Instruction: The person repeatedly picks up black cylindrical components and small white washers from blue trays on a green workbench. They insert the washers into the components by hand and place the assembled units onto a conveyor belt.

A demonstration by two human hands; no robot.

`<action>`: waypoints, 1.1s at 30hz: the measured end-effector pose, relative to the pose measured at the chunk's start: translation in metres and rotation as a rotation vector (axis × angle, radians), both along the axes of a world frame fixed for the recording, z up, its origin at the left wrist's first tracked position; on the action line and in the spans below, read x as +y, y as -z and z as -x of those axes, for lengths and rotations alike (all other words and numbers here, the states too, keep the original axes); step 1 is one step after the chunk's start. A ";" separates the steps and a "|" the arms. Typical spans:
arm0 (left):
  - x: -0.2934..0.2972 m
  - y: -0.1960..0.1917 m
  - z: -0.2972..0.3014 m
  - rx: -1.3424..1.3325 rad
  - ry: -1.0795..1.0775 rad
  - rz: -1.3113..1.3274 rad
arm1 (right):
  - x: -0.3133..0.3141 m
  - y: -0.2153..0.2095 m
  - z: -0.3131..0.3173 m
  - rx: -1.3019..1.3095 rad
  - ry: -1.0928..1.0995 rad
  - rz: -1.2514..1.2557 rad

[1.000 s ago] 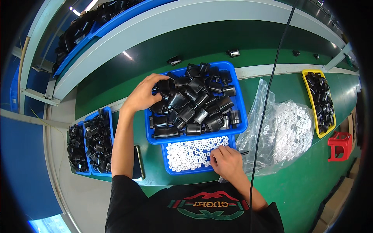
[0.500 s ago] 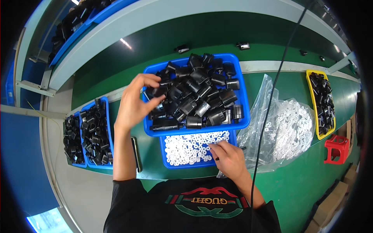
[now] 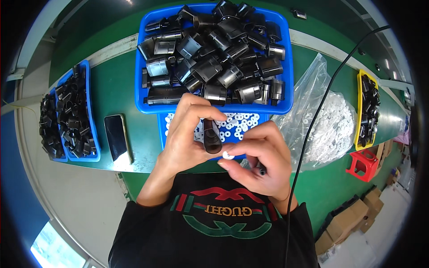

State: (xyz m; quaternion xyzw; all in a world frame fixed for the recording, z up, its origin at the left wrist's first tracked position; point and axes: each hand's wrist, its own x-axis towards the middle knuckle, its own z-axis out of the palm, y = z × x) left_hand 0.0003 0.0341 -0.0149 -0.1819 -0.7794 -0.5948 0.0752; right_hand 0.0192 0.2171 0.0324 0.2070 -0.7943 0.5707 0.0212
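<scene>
Between the thumb and fingers of my left hand (image 3: 178, 136) is a black hollow plastic part (image 3: 212, 139), its open end toward me. My right hand (image 3: 268, 156) pinches a small white ring (image 3: 228, 156) beside that part's lower end. A thin dark rod (image 3: 262, 169) is also tucked in the right hand's curled fingers; its kind is hidden. Beyond both hands, a blue tray (image 3: 259, 109) is heaped with similar black parts. Under its near edge sits a lower blue tray (image 3: 163, 130) of white rings, partly covered by my hands.
A clear plastic bag (image 3: 328, 123) of white rings lies at right, with a black cable (image 3: 322, 105) crossing in front. Left are a phone (image 3: 117, 139) and blue trays (image 3: 92, 111) of black parts. Far right are a yellow tray (image 3: 360, 107) and a red stool (image 3: 363, 164).
My left hand has come from the large tray toward me and now holds a black part. My right hand has left the ring tray with a white ring, and the hands have come together.
</scene>
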 end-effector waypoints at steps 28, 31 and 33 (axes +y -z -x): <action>-0.038 0.003 -0.011 -0.148 0.075 -0.102 | 0.021 0.005 -0.007 0.129 0.045 -0.234; -0.042 0.006 -0.014 -0.174 0.075 -0.123 | 0.027 0.013 -0.008 0.210 0.080 -0.189; -0.037 0.007 -0.017 -0.194 0.063 -0.157 | 0.029 0.016 -0.009 0.205 0.084 -0.193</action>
